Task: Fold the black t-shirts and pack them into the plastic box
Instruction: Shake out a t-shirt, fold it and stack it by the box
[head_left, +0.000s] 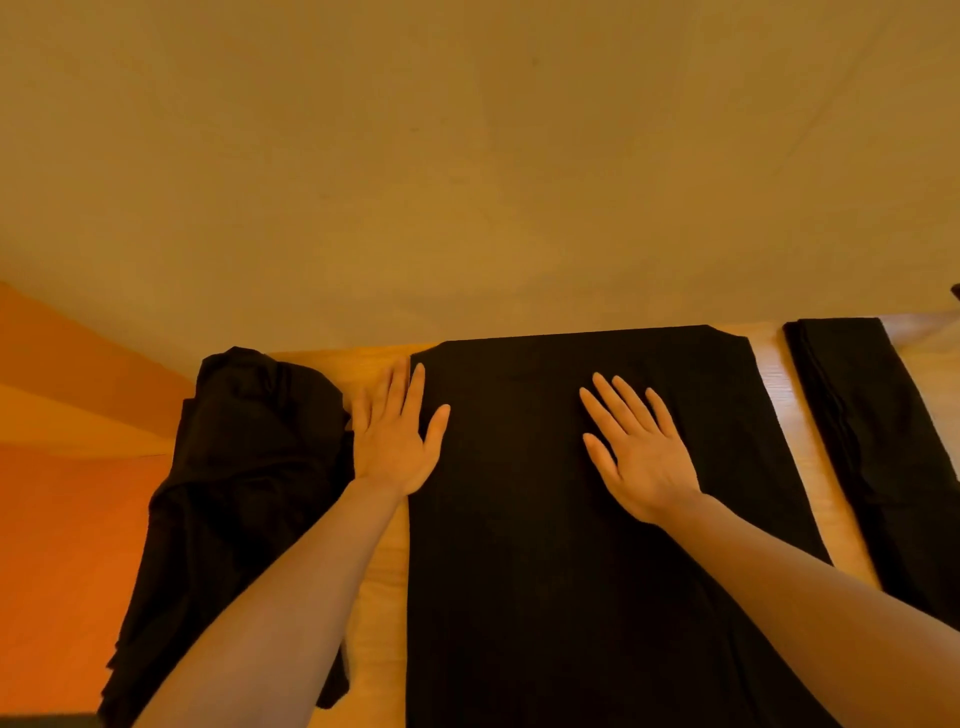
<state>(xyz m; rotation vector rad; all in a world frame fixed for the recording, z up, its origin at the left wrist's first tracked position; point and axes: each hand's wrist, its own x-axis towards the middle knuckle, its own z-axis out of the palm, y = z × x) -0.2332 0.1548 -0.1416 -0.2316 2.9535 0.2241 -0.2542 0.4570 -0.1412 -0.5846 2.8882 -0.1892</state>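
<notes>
Table (769, 374): half-folded black t-shirt (571, 519) centre, long strip running near to far. Soft, light, limp; likely slides on wood. Crumpled unfolded pile (234, 467) left, folded shirt (872, 441) right. Box not visible. Left hand (395, 441) flat, fingers straight, on left edge; right hand (639, 457) flat, splayed, pressing middle. Best grab: near hem corners.

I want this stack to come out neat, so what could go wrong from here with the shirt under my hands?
1. The left hand lies half off the spread t-shirt, at its left edge; a smoothing stroke could drag that edge crooked.
2. The crumpled pile sits close beside that hand, so a fold there might snag it.
3. The folded shirt lies near the right edge; the right hand sweeping outward may nudge it.
</notes>
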